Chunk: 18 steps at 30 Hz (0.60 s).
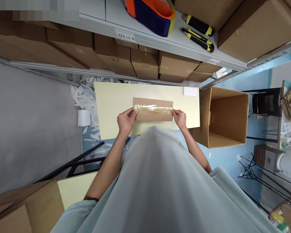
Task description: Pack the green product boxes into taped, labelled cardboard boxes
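A small flat brown cardboard box (pixel 153 117) lies on the pale yellow table in front of me. Across it, from one end to the other, runs a shiny, wrinkled strip of clear packing tape (pixel 153 109). At the left end, my left hand (pixel 126 121) pinches the tape, its thumb over the box's edge. My right hand (pixel 179 118) pinches the opposite end between thumb and forefinger, beside the right edge. Whether the tape is pressed down along its whole length, I cannot tell.
A white label (pixel 190 91) lies on the table (pixel 113 97). An open cardboard carton (pixel 229 118) stands to the right. On the shelf above are a tape dispenser (pixel 155 14) and two utility knives (pixel 200 32). White scraps (pixel 86 94) heap at the left.
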Each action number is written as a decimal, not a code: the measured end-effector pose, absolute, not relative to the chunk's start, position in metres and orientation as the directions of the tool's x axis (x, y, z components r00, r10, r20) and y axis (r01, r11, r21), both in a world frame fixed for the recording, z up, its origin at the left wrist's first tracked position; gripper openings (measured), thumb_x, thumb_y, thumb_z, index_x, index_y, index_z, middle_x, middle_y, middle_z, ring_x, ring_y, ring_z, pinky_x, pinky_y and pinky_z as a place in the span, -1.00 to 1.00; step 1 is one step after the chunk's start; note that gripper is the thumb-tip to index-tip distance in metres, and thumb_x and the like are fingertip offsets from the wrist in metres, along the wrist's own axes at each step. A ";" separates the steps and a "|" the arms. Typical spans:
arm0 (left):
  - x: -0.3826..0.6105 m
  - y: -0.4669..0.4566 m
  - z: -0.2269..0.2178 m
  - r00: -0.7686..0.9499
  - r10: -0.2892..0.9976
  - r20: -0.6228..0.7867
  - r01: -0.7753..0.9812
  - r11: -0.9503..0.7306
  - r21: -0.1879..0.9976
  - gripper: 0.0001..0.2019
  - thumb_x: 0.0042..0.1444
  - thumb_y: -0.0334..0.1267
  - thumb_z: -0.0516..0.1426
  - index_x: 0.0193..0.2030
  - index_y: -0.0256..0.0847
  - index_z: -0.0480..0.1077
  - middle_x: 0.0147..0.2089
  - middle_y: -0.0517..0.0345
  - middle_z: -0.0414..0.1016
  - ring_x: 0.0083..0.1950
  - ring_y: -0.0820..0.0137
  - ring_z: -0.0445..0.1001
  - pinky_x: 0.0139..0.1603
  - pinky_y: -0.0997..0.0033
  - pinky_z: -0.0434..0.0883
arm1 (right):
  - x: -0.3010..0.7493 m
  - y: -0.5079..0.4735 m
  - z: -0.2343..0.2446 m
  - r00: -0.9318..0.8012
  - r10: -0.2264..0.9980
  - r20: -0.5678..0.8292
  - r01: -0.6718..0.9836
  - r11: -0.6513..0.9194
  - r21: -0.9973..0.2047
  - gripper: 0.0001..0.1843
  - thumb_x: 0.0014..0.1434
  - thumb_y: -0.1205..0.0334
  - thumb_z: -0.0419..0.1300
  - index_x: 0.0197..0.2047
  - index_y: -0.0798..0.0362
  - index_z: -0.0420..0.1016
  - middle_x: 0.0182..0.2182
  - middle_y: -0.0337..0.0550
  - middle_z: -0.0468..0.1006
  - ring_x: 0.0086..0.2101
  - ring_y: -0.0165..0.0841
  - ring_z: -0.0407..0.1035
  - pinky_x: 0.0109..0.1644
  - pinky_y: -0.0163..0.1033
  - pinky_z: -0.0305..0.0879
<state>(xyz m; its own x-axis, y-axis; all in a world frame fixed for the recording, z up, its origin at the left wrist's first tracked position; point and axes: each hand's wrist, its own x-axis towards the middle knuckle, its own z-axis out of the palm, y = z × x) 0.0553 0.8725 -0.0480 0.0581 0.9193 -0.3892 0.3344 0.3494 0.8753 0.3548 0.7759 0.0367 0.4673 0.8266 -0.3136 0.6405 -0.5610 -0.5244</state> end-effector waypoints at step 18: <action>0.025 0.851 -0.111 0.117 0.819 -0.562 0.317 0.505 0.803 -0.05 0.09 -0.36 0.31 0.68 -0.13 0.28 0.60 -0.30 0.43 0.30 0.07 0.68 0.30 0.10 0.66 | 0.374 0.720 -0.011 0.343 0.778 -0.526 0.327 -0.624 -0.710 0.18 0.34 -0.30 0.43 0.78 -0.12 0.01 0.56 0.18 0.39 0.45 -0.01 0.41 0.46 0.09 0.47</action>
